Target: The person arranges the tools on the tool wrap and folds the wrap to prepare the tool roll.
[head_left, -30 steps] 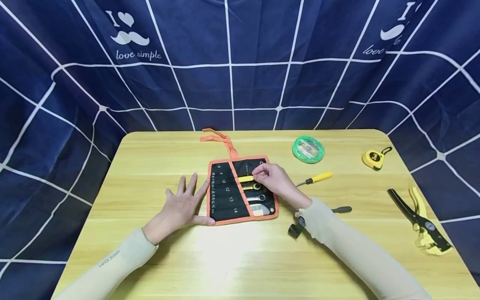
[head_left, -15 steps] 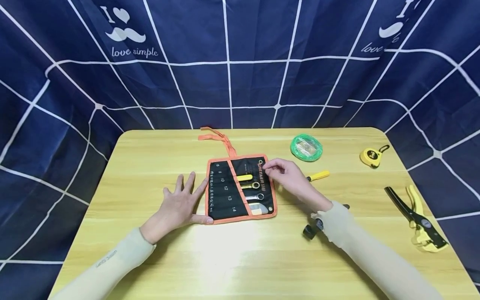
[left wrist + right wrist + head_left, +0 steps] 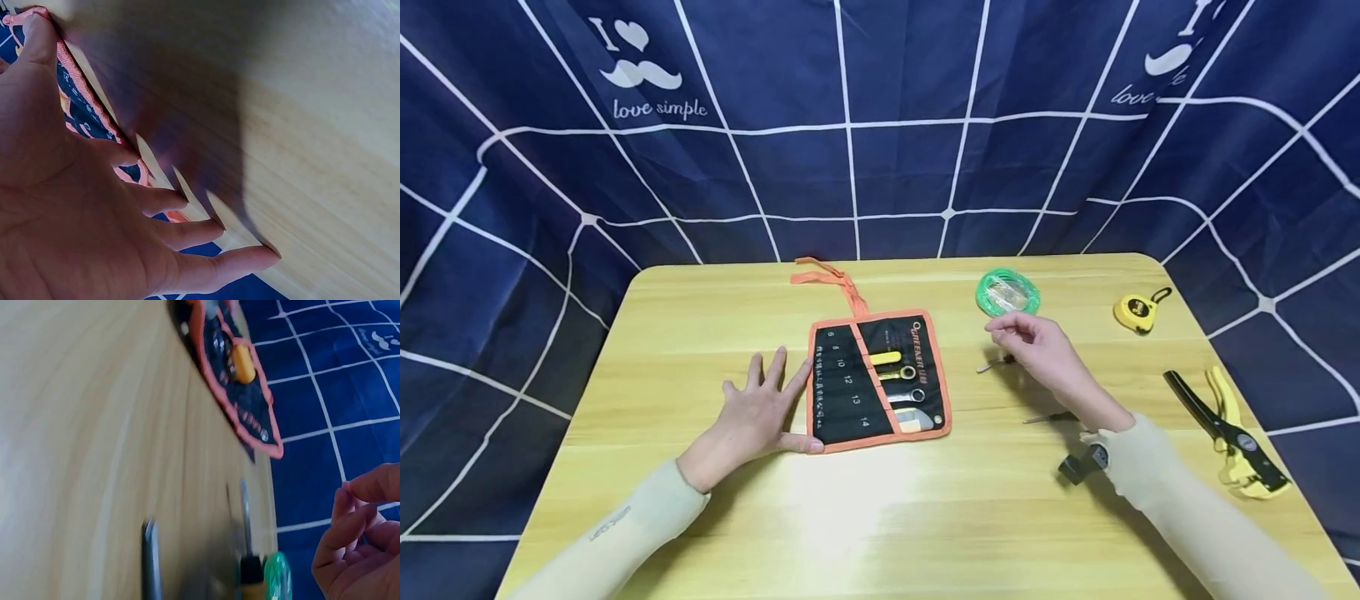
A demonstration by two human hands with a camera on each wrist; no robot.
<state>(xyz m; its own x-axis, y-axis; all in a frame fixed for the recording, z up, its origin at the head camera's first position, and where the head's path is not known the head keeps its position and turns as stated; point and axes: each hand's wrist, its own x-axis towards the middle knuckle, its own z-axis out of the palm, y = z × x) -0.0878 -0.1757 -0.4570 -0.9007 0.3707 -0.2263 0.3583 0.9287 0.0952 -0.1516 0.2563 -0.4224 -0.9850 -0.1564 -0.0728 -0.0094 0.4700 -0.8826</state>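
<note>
My left hand (image 3: pixel 756 422) lies spread at the left edge of the black tool pouch (image 3: pixel 838 408), its thumb on the orange trim at the lower left corner; the left wrist view shows this hand (image 3: pixel 94 187) too. A yellow handle (image 3: pixel 885 357), two combination wrenches (image 3: pixel 908 372) and a grey blade-like tool (image 3: pixel 914 419) sit in the pouch's pockets. Right of it, my right hand (image 3: pixel 1037 350) hovers with loosely curled fingers, thumb meeting index, nothing visible between them. Below it is a screwdriver (image 3: pixel 992 365), its handle mostly hidden in the head view; the right wrist view shows its yellow-black handle (image 3: pixel 252 572).
A second thin metal shaft (image 3: pixel 1045 417) lies nearer, under the right wrist. Behind the right hand is a wrapped green coil (image 3: pixel 1009 292). Farther right are a yellow tape measure (image 3: pixel 1137 312) and a black-and-yellow plier-like tool (image 3: pixel 1247 450). A blue curtain (image 3: pixel 895 167) hangs behind the table.
My right hand has drawn away from the yellow handle in the pouch and moved right, over the screwdriver. The left hand has stayed at the pouch's left edge.
</note>
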